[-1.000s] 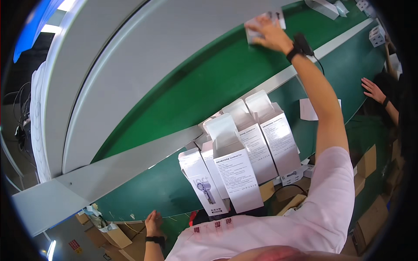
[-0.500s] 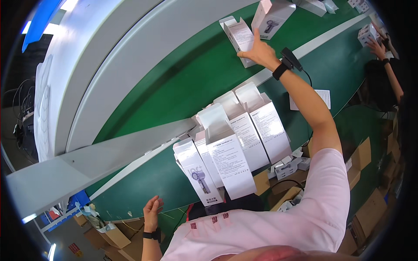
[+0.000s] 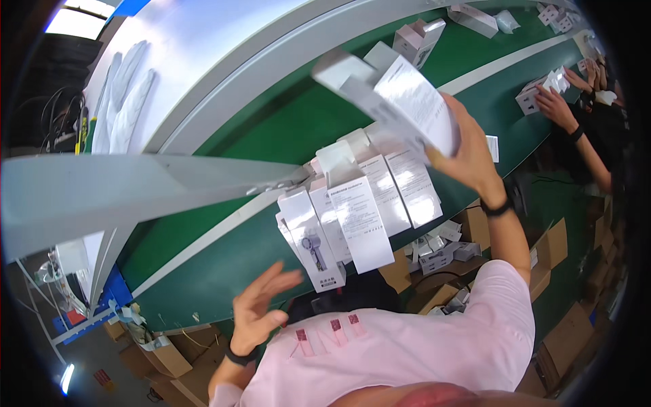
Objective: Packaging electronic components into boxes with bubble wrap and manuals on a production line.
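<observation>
My right hand (image 3: 468,149) grips a white carton (image 3: 417,98) with open flaps, raised over the green work surface. Motion blur hides whether a second carton sits behind it. My left hand (image 3: 261,308) is open with fingers spread, empty, just left of a group of upright white cartons. The nearest of these, a carton (image 3: 313,247) with a handheld fan printed on it, stands closest to that hand. Beside it a taller-looking carton (image 3: 359,220) has its top flap raised. More cartons (image 3: 413,190) stand to its right, partly hidden by the carton in my right hand.
A grey metal post (image 3: 156,193) slants in from the left. On the far green belt (image 3: 251,125) stands another open carton (image 3: 417,44), with a carton (image 3: 475,20) lying beyond. At the right, a co-worker's hands (image 3: 553,102) hold a box. Brown cardboard boxes (image 3: 441,292) sit below the edge.
My right hand has lifted the white carton off the far belt and brought it nearer, above the grouped cartons. My left hand has moved up toward the group, its fingers spreading.
</observation>
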`<state>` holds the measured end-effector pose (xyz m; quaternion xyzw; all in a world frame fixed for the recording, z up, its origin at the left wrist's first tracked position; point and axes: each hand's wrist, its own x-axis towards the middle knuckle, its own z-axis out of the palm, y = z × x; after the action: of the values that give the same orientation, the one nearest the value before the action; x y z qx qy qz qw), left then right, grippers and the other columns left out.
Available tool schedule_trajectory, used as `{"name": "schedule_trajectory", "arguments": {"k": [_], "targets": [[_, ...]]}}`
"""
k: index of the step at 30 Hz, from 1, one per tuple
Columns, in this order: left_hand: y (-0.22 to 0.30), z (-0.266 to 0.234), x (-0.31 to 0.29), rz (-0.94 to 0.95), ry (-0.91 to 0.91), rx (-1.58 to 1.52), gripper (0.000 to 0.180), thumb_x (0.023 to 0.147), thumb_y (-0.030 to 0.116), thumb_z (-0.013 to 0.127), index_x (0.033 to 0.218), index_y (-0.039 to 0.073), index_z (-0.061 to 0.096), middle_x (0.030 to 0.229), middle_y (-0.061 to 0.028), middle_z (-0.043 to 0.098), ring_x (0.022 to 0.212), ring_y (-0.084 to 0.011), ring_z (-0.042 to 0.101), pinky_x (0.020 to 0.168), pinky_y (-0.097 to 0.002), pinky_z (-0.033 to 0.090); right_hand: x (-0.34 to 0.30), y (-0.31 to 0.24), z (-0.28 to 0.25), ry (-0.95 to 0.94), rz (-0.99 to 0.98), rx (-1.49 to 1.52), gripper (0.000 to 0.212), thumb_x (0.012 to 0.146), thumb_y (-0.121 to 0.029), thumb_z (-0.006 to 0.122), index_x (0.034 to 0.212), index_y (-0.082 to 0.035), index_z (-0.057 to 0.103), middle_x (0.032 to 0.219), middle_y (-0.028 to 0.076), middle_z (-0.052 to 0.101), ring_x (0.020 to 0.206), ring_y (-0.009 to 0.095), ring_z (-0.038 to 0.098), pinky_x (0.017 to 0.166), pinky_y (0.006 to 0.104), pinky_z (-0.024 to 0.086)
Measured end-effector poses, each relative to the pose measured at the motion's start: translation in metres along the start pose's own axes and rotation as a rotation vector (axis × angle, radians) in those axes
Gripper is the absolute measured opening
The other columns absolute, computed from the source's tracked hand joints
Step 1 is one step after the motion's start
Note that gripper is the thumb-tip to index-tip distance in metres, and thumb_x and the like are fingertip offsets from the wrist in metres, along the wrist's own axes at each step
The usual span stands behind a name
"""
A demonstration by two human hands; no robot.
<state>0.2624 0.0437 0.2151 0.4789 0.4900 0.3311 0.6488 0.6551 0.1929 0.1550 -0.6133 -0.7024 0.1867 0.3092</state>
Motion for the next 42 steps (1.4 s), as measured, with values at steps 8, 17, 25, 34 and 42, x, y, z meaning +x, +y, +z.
{"name": "schedule_trajectory", "arguments": {"k": [8,17,25,34,42], "targets": [[0.009,0.068,0.077,-0.153,0.194,-0.524,0.072,0.076,0.024,0.077,0.133,-0.002,0.041,0.119,-0.0108,0.057,0.108,-0.0193,0.057,0.086,-0.0319,0.05,-0.04,-0.12,-0.021,-0.544,-0.535,0.397,0.062,0.064,-0.035,0.082,0.11,0.001,0.061,0.101,0.016,0.061,0.088,0.032,0.06,0.076,0.036,0.048],[-0.032,-0.007,-0.023,-0.129,0.408,-0.457,0.072,0.066,0.024,0.083,0.124,-0.002,0.049,0.109,-0.0103,0.062,0.099,-0.0193,0.061,0.087,-0.0324,0.048,0.176,0.153,0.109,0.549,0.252,0.182,0.12,0.057,-0.035,0.09,0.141,0.015,0.02,0.141,0.031,0.033,0.123,0.037,0.043,0.104,0.0398,0.037],[-0.025,-0.053,-0.057,0.449,0.544,0.691,0.083,0.059,0.009,0.083,0.13,0.005,0.04,0.128,-0.0197,0.049,0.12,-0.0335,0.049,0.104,-0.0436,0.035,0.2,0.177,0.091,0.15,-0.027,0.156,0.058,0.066,-0.035,0.085,0.099,0.007,0.062,0.09,0.018,0.067,0.081,0.025,0.062,0.077,0.0374,0.049],[-0.057,-0.141,-0.099,-0.142,0.62,0.665,0.084,0.069,0.031,0.084,0.133,-0.006,0.044,0.103,-0.0182,0.067,0.088,-0.0232,0.067,0.078,-0.0315,0.053,-0.003,-0.09,-0.018,-0.054,-0.295,-0.205,0.075,0.078,-0.011,0.075,0.141,-0.004,0.036,0.123,0.014,0.053,0.109,0.024,0.054,0.095,0.0333,0.043],[-0.119,-0.215,-0.11,-0.517,0.454,0.059,0.065,0.084,0.055,0.063,0.119,0.001,0.061,0.099,-0.0102,0.068,0.087,-0.018,0.066,0.072,-0.0251,0.052,-0.087,-0.237,-0.035,-0.69,-0.088,0.261,0.075,0.077,-0.043,0.072,0.129,0.004,0.046,0.116,0.014,0.059,0.107,0.027,0.058,0.096,0.037,0.042]]}}
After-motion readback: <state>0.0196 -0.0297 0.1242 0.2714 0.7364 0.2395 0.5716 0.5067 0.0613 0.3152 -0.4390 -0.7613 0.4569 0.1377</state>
